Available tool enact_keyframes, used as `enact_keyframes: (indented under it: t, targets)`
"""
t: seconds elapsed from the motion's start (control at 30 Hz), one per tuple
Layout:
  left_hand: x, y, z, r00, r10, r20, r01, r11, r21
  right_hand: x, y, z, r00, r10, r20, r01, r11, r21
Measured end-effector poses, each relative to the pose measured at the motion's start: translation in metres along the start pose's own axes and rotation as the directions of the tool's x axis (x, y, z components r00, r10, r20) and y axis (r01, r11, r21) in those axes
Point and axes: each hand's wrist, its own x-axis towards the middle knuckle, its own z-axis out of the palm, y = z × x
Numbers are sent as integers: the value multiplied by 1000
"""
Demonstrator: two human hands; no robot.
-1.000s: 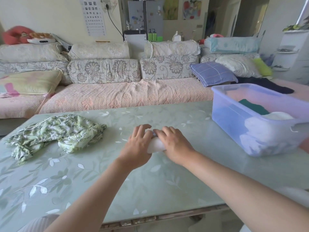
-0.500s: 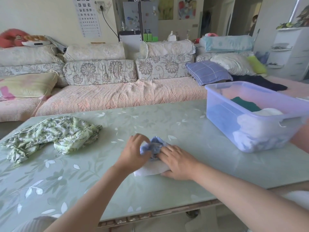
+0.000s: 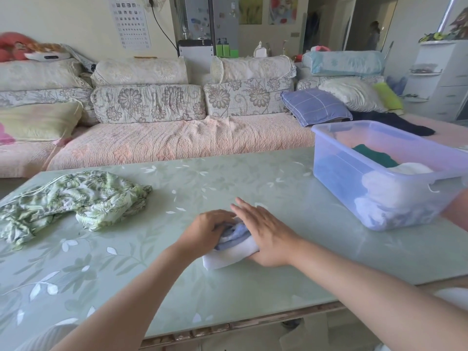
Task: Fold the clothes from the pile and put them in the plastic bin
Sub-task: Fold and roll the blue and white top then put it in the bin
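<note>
**Q:** Living room shot: pale green leaf-patterned table (image 3: 152,274) with a floral sofa (image 3: 157,143) behind it. What are the hands actually doing?

**A:** Both forearms reach in from the near edge and meet mid-table on a small white-and-blue bundle (image 3: 231,254). The left hand (image 3: 205,230) sits on its left end, knuckles up, with the fingers curled down into the blue layer, so it's gripping it. The right hand (image 3: 266,236) lies flat over the right side, fingers straight and close together, pointing far-left. Its thumb is hidden, so I can't tell what that's up to.

**Q:** And which way does the bundle lie?

**A:** It's flat on the table, long axis roughly left to right, with the right end a touch farther away. White layer is on the near side, blue on top. The plastic bin (image 3: 336,173) stands well apart at the far right, with folded clothes inside. A crumpled leaf-print garment (image 3: 83,198) lies on the left of the table, apart from both hands.
</note>
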Motion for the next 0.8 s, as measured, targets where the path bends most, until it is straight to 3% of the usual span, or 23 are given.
enact_keyframes:
  t: [0.2, 0.3, 0.37, 0.43, 0.57, 0.8]
  targets:
    - [-23, 23, -3, 983, -146, 107, 125, 975, 183, 8, -2, -1, 986, 104, 133, -114, 991, 70]
    - [-30, 29, 4, 967, -132, 216, -5, 845, 535, 10, -4, -4, 973, 146, 177, -164, 983, 87]
    - [-30, 29, 15, 969, -103, 224, -61, 781, 622, 9, -7, -7, 971, 138, 195, -156, 984, 81]
    - [-29, 28, 23, 982, -77, 173, -49, 780, 624, 7, -9, -7, 974, 107, 198, -120, 991, 56]
    - [-21, 25, 29, 999, -5, 51, -24, 824, 566, 2, -4, -9, 992, 94, 83, -97, 995, 37]
    - [51, 61, 20, 962, 266, -62, -181, 790, 586, -10, 42, -61, 973, 82, -218, -105, 990, -99]
